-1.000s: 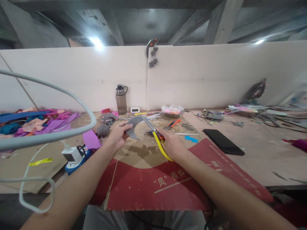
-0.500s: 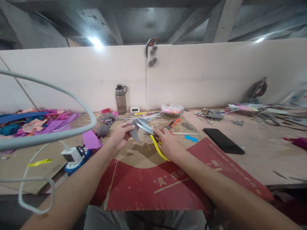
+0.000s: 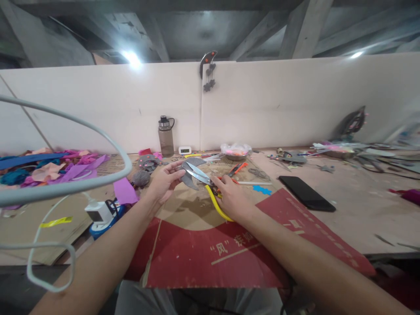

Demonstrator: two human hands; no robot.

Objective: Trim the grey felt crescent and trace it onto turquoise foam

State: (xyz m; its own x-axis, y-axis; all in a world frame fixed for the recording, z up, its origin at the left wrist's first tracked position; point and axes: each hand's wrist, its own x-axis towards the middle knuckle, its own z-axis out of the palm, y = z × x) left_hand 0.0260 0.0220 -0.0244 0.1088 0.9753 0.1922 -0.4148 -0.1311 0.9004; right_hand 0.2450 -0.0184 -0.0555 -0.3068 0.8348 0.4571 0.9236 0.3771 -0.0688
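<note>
A grey crescent-shaped piece (image 3: 190,180) is pinched in my left hand (image 3: 166,180), above the cardboard. My right hand (image 3: 229,194) is closed round the yellow-handled scissors (image 3: 216,205). Their blades point left and lie against the grey piece, close to my left fingertips. Behind my right hand lies an orange-handled tool (image 3: 239,168). To its right are a white stick (image 3: 253,183) and a blue cut-out shape (image 3: 261,190).
Red-printed cardboard (image 3: 203,258) lies before me, a black phone (image 3: 306,193) to its right. A bottle (image 3: 166,139), small clock (image 3: 184,150) and bowl (image 3: 235,153) stand behind. Colourful scraps (image 3: 55,168), a charger (image 3: 98,213) and a thick pale cable (image 3: 98,127) are left.
The grey piece has turned a little in my left hand, its lower tip swinging right and up. My left fingers have shifted slightly. My right hand and the scissors have barely moved.
</note>
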